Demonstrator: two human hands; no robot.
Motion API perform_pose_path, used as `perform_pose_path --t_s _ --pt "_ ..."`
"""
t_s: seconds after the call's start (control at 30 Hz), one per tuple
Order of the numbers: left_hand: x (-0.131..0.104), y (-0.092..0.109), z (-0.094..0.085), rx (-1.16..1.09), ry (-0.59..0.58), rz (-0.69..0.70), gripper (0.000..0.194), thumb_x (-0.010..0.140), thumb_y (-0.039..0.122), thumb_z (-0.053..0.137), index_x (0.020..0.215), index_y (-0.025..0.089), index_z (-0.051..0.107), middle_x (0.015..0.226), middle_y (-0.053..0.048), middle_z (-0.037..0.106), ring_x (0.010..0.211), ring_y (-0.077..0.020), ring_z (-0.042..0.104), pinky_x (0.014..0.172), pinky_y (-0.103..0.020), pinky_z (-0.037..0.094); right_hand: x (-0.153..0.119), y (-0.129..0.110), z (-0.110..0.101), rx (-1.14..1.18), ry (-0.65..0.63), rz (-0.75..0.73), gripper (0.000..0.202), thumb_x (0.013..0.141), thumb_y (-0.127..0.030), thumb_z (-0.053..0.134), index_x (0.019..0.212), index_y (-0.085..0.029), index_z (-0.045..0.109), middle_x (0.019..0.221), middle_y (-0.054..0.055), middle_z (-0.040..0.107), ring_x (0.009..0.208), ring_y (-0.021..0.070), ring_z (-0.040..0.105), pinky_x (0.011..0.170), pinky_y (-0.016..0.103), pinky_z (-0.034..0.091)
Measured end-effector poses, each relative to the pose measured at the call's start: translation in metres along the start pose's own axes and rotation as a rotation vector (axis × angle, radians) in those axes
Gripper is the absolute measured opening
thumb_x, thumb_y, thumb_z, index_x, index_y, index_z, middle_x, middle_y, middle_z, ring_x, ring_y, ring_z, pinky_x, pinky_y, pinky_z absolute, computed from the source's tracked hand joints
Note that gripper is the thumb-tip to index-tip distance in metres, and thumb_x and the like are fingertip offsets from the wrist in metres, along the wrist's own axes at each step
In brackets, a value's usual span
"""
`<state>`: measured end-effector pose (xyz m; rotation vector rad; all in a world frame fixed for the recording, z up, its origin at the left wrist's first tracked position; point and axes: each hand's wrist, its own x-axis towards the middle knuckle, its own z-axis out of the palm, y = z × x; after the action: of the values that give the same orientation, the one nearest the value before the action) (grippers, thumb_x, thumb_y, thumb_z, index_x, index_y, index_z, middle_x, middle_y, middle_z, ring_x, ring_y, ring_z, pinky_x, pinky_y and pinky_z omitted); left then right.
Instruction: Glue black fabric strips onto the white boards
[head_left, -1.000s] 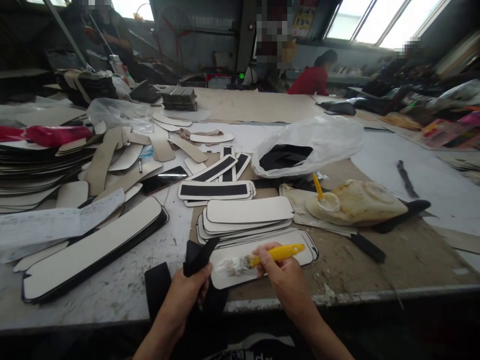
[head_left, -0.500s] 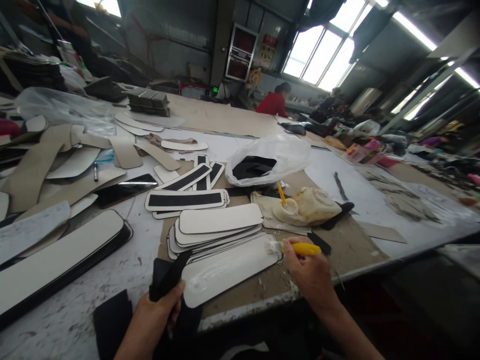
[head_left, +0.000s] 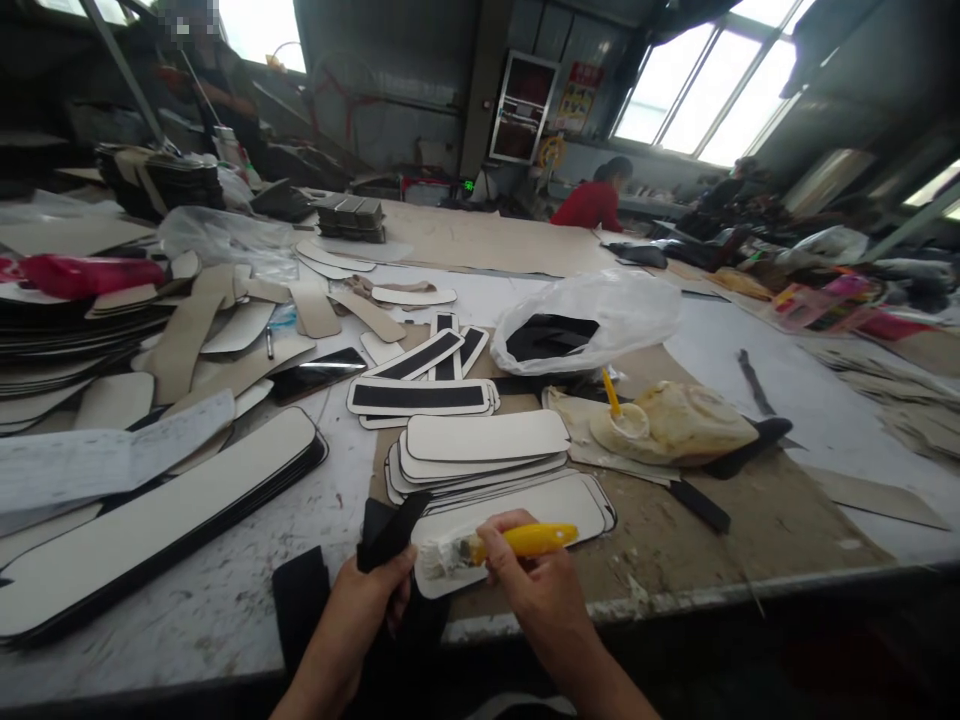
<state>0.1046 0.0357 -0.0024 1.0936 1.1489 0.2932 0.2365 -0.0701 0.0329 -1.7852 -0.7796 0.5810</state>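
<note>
At the table's near edge, the left hand (head_left: 379,588) pinches a bunch of black strips (head_left: 397,530) between thumb and curled fingers. More black cloth (head_left: 300,600) hangs over the edge beside it. The right hand (head_left: 531,572) grips a brush (head_left: 544,540) by its yellow handle, thumb and fingers closed around it. The bristles (loaded with white paste) lie on the left end of a long white piece (head_left: 540,505), close to the left thumb; whether that thumb touches the piece, I cannot tell.

Just behind is a pile of similar pieces (head_left: 487,436), and well to the left lies a longer stack (head_left: 172,520). Farther back, to the right, a stained plastic bottle (head_left: 694,425) lies with 1 yellow stick (head_left: 612,393) in its opening. Beyond the pile are white pieces with black centres (head_left: 418,397), a phone (head_left: 319,374) and a clear bag (head_left: 630,310) holding black pieces (head_left: 551,337). Across the room, 1 person in red (head_left: 589,207) leans over a table.
</note>
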Motion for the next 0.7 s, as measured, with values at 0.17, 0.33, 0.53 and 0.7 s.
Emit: perform_pose_path --t_s 0.17,0.33,0.53,0.7 --pt "-0.001 -0.001 0.0 0.003 0.002 -0.013 0.044 0.064 0.052 0.06 0.04 0.017 0.046 0.033 0.003 0.042 0.033 -0.0088 0.036 0.039 -0.023 0.025 0.011 0.014 -0.036 -0.31 0.127 -0.149 0.021 0.084 -0.036 0.047 0.074 -0.019 0.054 0.071 0.004 0.058 0.065 0.0173 0.057 0.059 0.027 0.045" --pt "-0.004 0.002 0.002 0.023 0.023 -0.012 0.046 0.062 0.054 0.062 0.039 0.017 0.045 0.034 0.003 0.041 0.035 -0.0098 0.037 0.04 -0.024 0.029 0.02 0.022 -0.079 -0.53 0.248 -0.24 0.018 0.085 -0.032 0.046 0.074 -0.02 0.053 0.072 0.004 0.058 0.068 0.0179 0.057 0.066 0.029 0.044" --pt "-0.002 0.0 0.003 0.037 0.055 0.018 0.046 0.06 0.055 0.063 0.04 0.017 0.046 0.034 0.003 0.041 0.035 -0.0094 0.036 0.039 -0.023 0.027 0.024 0.028 -0.109 -0.651 0.307 -0.364 0.015 0.086 -0.03 0.044 0.077 -0.021 0.052 0.074 0.005 0.058 0.071 0.0186 0.058 0.068 0.03 0.046" --pt "-0.002 0.004 0.002 -0.028 0.048 0.028 0.04 0.06 0.051 0.066 0.048 0.015 0.052 0.034 0.005 0.042 0.032 -0.0074 0.035 0.037 -0.022 0.024 0.022 0.019 -0.117 -0.688 0.322 -0.494 0.013 0.085 -0.03 0.045 0.082 -0.021 0.054 0.079 0.006 0.059 0.074 0.0185 0.059 0.07 0.031 0.047"
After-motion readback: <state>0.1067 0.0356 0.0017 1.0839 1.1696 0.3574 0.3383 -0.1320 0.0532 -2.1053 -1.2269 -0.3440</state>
